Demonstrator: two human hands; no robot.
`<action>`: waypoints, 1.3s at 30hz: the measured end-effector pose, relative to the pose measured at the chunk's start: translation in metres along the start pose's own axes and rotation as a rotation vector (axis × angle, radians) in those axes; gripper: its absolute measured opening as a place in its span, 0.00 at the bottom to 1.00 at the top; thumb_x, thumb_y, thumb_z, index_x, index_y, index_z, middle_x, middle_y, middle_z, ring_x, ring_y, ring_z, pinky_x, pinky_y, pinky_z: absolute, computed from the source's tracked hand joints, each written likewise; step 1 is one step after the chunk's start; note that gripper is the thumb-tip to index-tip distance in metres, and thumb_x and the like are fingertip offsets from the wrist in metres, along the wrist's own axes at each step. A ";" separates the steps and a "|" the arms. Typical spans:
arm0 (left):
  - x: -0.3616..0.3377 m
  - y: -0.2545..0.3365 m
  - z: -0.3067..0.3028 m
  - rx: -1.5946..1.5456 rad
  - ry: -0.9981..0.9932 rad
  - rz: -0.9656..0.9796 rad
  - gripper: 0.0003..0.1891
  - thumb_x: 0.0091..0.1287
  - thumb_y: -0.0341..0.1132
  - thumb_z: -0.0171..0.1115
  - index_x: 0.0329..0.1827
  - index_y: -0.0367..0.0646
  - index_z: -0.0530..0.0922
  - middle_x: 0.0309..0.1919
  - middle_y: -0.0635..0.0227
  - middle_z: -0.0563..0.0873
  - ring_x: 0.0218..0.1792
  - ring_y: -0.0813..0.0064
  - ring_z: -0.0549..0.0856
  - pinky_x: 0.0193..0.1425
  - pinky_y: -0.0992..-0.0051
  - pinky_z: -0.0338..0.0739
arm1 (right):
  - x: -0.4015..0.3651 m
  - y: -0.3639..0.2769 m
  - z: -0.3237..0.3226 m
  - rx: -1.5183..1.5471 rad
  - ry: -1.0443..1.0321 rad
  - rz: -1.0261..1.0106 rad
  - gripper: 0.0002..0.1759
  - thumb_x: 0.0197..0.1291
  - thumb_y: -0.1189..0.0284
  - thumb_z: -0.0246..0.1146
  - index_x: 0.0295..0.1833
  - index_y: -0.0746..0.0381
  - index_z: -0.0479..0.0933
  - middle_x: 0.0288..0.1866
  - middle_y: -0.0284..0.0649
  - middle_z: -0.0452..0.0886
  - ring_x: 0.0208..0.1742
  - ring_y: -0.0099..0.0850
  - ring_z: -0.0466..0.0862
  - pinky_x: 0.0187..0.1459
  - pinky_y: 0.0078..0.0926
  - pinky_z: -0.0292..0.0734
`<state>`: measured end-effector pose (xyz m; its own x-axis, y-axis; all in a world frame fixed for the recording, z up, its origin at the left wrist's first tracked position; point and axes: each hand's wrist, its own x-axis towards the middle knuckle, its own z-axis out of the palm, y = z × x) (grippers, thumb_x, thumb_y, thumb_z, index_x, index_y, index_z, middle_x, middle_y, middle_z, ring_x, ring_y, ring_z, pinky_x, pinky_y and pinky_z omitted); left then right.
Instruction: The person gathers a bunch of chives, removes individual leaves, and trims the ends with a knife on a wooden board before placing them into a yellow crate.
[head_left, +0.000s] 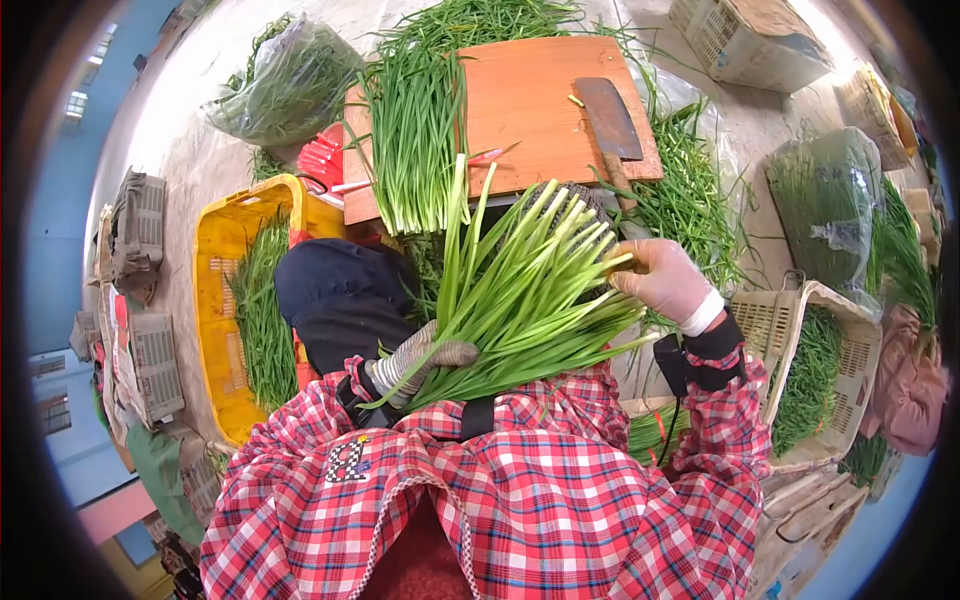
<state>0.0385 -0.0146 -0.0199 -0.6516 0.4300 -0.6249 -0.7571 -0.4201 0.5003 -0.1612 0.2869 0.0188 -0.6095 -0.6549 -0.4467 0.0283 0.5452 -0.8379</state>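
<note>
A loose bunch of garlic chives (520, 300) lies across my lap, pale stalk ends fanned up and to the right. My left hand (425, 362), in a grey striped glove, is closed around its lower left part; leaves hide some of the fingers. My right hand (665, 280), in a thin pale glove, pinches stalk ends at the bunch's right side. Beyond, a neat pile of chives (415, 130) rests on an orange-brown board (520, 100). A cleaver (608, 120) lies at the board's right side, its handle pointing toward me. A red and white thin tool (490, 156) is beside the pile.
On my left stands a yellow crate (215, 300) holding chives. A pale crate (850, 370) with more greens is at my right. Loose chives (690, 190) spread right of the board. Filled plastic bags stand at the back left (290, 95) and the right (825, 200).
</note>
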 end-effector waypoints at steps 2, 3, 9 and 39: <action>-0.005 0.015 0.036 -0.098 0.138 0.056 0.34 0.59 0.28 0.61 0.70 0.39 0.60 0.57 0.57 0.77 0.56 0.64 0.80 0.60 0.65 0.76 | -0.004 -0.002 0.006 0.014 0.021 -0.023 0.15 0.53 0.75 0.65 0.47 0.69 0.80 0.36 0.36 0.84 0.37 0.19 0.80 0.42 0.20 0.76; -0.006 0.017 0.037 -0.103 0.145 0.049 0.34 0.59 0.30 0.61 0.70 0.38 0.60 0.58 0.55 0.77 0.56 0.62 0.80 0.61 0.64 0.76 | -0.005 -0.002 0.009 0.021 0.063 -0.063 0.16 0.52 0.72 0.66 0.46 0.68 0.81 0.33 0.41 0.84 0.34 0.25 0.81 0.39 0.23 0.76; -0.002 0.012 0.028 -0.005 0.158 0.038 0.32 0.59 0.30 0.60 0.68 0.36 0.63 0.57 0.54 0.78 0.55 0.62 0.80 0.61 0.65 0.76 | -0.003 0.005 0.036 0.528 0.247 0.027 0.11 0.49 0.76 0.65 0.40 0.67 0.83 0.38 0.38 0.84 0.38 0.27 0.82 0.45 0.22 0.75; -0.009 0.020 0.043 0.203 0.071 0.205 0.23 0.65 0.35 0.63 0.62 0.38 0.72 0.51 0.67 0.82 0.52 0.79 0.79 0.56 0.75 0.75 | -0.014 -0.060 -0.032 -0.513 0.628 -0.573 0.17 0.56 0.76 0.62 0.53 0.60 0.78 0.56 0.45 0.77 0.56 0.39 0.76 0.60 0.34 0.68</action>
<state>0.0271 0.0077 0.0214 -0.7926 0.2926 -0.5349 -0.6083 -0.3207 0.7260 -0.1800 0.2801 0.0848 -0.7371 -0.5752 0.3546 -0.6577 0.4901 -0.5721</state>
